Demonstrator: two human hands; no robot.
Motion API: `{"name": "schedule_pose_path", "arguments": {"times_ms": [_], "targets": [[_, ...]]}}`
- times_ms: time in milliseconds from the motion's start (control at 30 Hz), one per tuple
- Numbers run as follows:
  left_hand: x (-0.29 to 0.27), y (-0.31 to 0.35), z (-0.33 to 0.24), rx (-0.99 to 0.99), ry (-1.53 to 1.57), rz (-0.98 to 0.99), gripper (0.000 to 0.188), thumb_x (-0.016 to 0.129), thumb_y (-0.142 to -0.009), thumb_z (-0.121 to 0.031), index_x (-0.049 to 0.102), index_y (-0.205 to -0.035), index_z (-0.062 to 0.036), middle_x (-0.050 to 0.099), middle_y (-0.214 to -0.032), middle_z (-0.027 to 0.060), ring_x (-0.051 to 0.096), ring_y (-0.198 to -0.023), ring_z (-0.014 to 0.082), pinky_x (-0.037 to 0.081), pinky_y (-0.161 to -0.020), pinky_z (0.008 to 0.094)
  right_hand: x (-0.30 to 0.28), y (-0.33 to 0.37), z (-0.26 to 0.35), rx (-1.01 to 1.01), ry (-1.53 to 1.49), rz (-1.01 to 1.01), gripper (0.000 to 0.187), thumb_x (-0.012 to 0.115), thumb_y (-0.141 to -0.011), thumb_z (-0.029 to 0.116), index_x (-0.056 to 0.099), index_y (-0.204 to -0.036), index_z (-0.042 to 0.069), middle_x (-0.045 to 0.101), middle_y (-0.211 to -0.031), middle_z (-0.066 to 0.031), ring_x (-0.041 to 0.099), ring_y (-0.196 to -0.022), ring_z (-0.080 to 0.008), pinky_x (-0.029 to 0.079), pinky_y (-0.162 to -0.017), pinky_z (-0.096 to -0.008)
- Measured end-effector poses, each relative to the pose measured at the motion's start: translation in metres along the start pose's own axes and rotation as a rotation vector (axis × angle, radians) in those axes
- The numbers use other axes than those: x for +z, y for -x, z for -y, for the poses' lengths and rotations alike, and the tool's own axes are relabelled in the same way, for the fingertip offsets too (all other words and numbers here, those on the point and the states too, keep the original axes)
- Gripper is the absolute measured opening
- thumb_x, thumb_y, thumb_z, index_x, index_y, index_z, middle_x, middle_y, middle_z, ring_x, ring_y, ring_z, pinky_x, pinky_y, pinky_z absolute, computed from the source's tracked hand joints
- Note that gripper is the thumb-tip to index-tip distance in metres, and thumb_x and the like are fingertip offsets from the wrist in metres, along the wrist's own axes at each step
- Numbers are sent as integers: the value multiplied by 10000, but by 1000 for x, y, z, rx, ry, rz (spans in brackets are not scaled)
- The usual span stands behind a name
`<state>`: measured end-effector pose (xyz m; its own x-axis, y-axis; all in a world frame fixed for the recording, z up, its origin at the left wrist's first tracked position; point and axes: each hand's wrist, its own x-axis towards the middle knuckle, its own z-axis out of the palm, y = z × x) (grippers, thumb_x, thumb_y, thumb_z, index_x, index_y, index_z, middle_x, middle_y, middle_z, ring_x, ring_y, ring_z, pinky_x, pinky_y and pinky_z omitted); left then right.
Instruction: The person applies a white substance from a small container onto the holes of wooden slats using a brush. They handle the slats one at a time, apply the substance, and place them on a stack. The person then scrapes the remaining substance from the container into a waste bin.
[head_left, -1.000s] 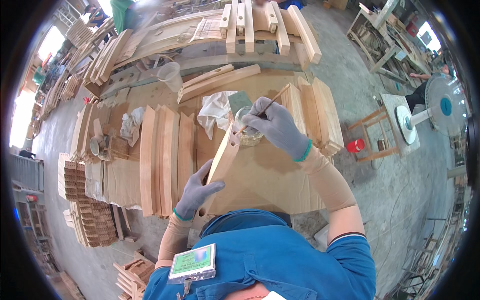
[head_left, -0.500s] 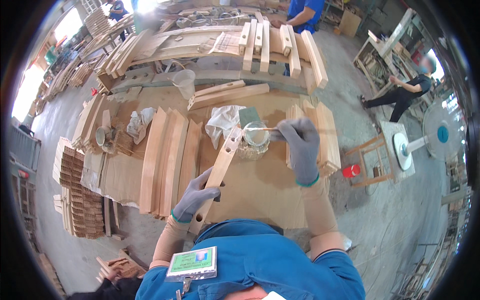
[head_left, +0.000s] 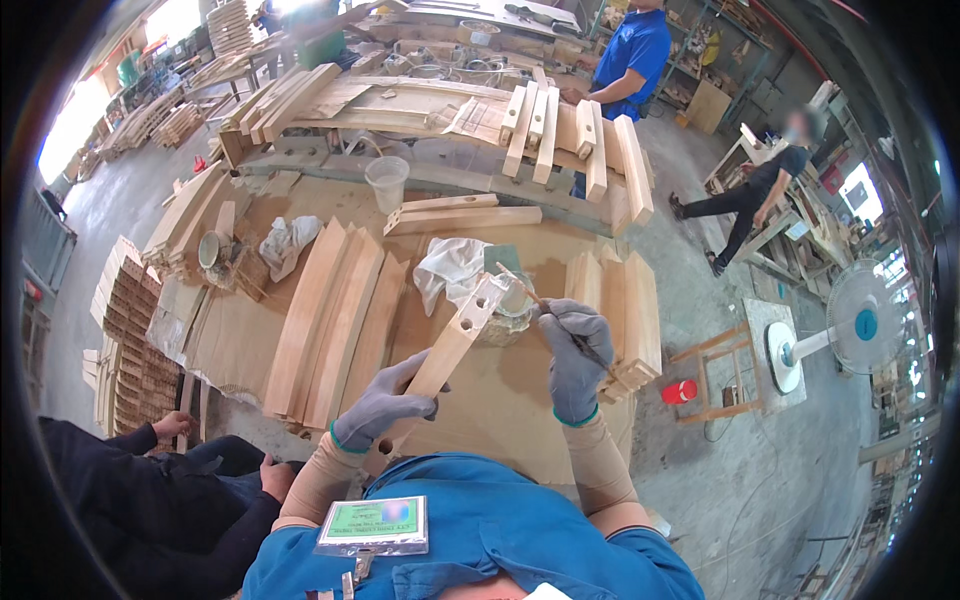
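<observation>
My left hand (head_left: 388, 402), in a grey glove, is closed around a pale wooden bar (head_left: 446, 362) with round holes near its ends. The bar slants up and away from me. In my gloved right hand (head_left: 577, 355) is a thin wooden stick (head_left: 523, 284), pinched between the fingers. Its far end lies over the mouth of a small jar (head_left: 510, 318) with a crusted outside, close beside the bar's far end. Behind the jar are a crumpled white cloth (head_left: 447, 268) and a dark green flat block (head_left: 501, 259).
Long wooden bars (head_left: 325, 325) lie left on the cardboard-covered table (head_left: 490, 400); more bars (head_left: 632, 320) stand right. A clear plastic cup (head_left: 387, 184) is behind. A person in dark clothes (head_left: 150, 500) sits close at left; others stand farther off. A fan (head_left: 855, 318) is right.
My right hand has come nearer and left, and the stick now slants instead of lying level. The bar stays in my left hand. The seated person now shows more at lower left.
</observation>
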<state>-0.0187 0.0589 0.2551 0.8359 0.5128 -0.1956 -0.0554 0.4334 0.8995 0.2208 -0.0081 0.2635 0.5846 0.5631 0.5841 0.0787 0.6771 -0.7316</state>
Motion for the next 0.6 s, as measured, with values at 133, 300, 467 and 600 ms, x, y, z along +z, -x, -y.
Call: {"name": "schedule_pose_path", "arguments": {"times_ms": [133, 300, 467, 600], "targets": [[1, 4, 1, -5, -11, -5, 806, 730, -725, -173, 360, -1421, -7, 576, -1025, 84, 557, -810, 127, 489, -717, 261, 1, 1, 11, -5, 14, 137, 272, 618, -760, -195, 482, -853, 21, 620, -985, -182, 646, -900, -246, 553, -831, -369], [-1, 7, 6, 12, -6, 20, 810, 724, -723, -166, 352, -1425, -6, 579, -1026, 85, 560, -817, 128, 490, -720, 260, 4, -5, 9, 110, -34, -1, 262, 614, -770, -185, 474, -838, 26, 631, -966, -171, 647, -885, -233, 548, -829, -353], [1, 8, 5, 36, 0, -16, 756, 754, -674, -288, 454, -1286, 38, 596, -1016, 109, 614, -794, 163, 539, -695, 294, 9, 0, 11, 47, 45, 57, 241, 599, -786, -169, 468, -829, 29, 624, -963, -165, 641, -882, -222, 542, -823, -336], [1, 14, 11, 2, 59, 19, 799, 729, -705, -214, 382, -1392, 1, 582, -1021, 91, 578, -797, 144, 500, -715, 276, 3, 2, 9, 91, 33, -28, 220, 561, -800, -168, 462, -831, 26, 612, -968, -170, 634, -898, -231, 538, -825, -342]]}}
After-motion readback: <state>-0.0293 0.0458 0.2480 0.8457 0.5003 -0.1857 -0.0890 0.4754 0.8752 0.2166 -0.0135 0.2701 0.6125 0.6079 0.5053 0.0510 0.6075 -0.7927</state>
